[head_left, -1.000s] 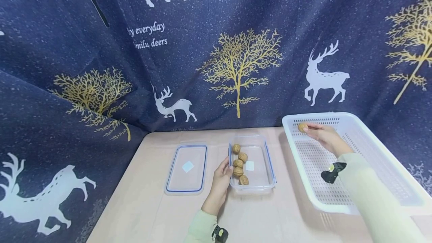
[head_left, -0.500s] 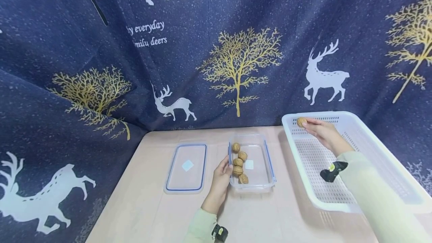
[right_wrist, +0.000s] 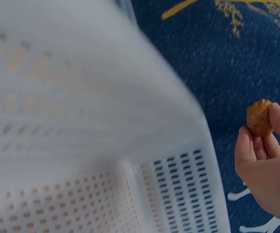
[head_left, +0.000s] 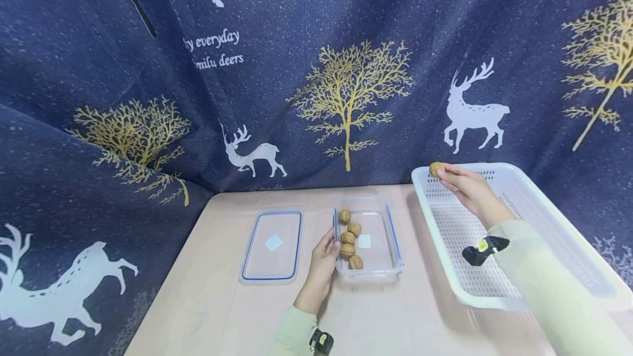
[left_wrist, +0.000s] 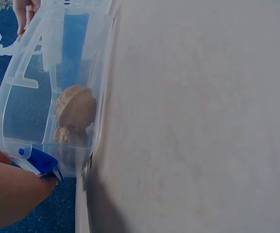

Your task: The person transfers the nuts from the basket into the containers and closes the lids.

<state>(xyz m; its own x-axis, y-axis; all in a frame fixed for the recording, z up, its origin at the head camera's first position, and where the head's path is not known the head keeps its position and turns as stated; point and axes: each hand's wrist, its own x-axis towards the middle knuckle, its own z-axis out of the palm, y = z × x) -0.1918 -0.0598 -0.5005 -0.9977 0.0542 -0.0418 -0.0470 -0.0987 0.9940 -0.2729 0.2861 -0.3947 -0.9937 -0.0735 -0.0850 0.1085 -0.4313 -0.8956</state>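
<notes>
My right hand pinches a walnut between thumb and fingertips, above the far left corner of the white basket. In the right wrist view the walnut shows beyond the basket's rim. My left hand grips the left side of a clear plastic food container, thumb at its rim. Inside it, several walnuts lie in a rough row along the left wall. The left wrist view shows the container from its near end, with walnuts through the wall.
A clear lid with a blue seal lies flat to the left of the container. The tall basket rim stands between the right hand and the container. A dark blue deer-print cloth hangs behind the table.
My right hand has risen and moved slightly left with the walnut, from inside the basket to about its far rim. The left hand stays at the container.
</notes>
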